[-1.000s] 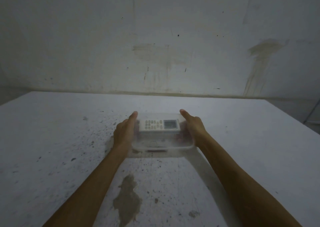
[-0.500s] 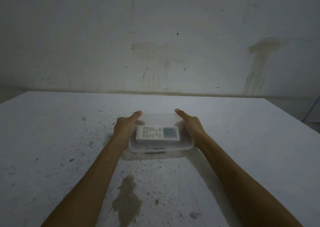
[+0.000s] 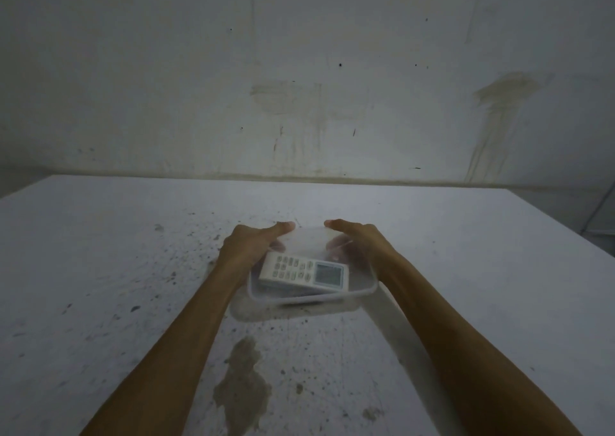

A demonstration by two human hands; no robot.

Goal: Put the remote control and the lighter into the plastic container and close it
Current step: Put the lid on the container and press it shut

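A clear plastic container (image 3: pixel 362 287) sits at the middle of the white table, its clear lid on top. Inside it lies a white remote control (image 3: pixel 304 272) with grey buttons and a small screen at its right end. My left hand (image 3: pixel 248 247) grips the container's left side, thumb stretched over the lid's far edge. My right hand (image 3: pixel 361 239) grips the right side in the same way. The lid's far part looks tilted up. I cannot make out the lighter; it is hidden or blurred behind the plastic.
The white table (image 3: pixel 466 269) is speckled with dark spots and carries a brown stain (image 3: pixel 243 385) near its front. A stained white wall (image 3: pixel 299 86) rises right behind the table's far edge.
Both hands have slid nearer each other along the lid's far edge. The remote now appears lower and tilted in the container, closer to its front.
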